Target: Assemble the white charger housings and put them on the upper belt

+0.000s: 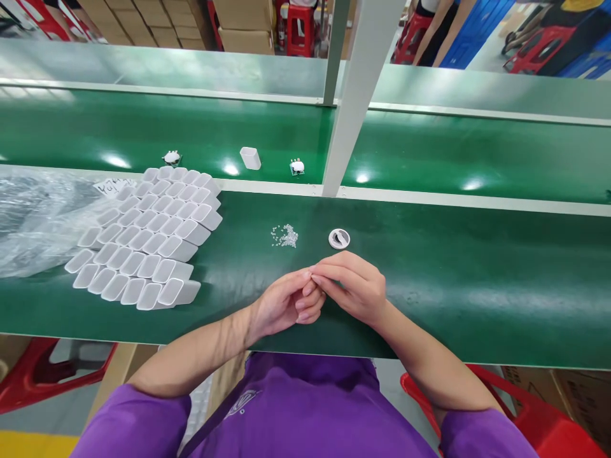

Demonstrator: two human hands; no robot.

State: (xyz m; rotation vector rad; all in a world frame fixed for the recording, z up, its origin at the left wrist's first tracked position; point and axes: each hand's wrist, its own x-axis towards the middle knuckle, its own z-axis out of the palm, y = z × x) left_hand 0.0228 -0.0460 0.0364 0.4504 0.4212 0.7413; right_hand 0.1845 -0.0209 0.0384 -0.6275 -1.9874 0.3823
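Note:
My left hand [290, 302] and my right hand [354, 286] meet above the front of the green table, fingertips pinched together. Whatever lies between them is too small or hidden to make out. Just beyond my fingers, a small pile of tiny clear pieces [288, 236] lies on the table. To its right, close past my right hand, rests a round white part [339, 239] with a dark and white inside. Left of my left hand stand many white open-ended plastic housings [143, 239], packed side by side in rows.
Crumpled clear plastic bag [42, 216] lies at the left. On the green conveyor belt [200, 127] sit a single white housing [251, 158] and two small white parts with boards [296, 167] [172, 158]. A white post [351, 95] rises behind the table. Red stools [548, 413] flank me.

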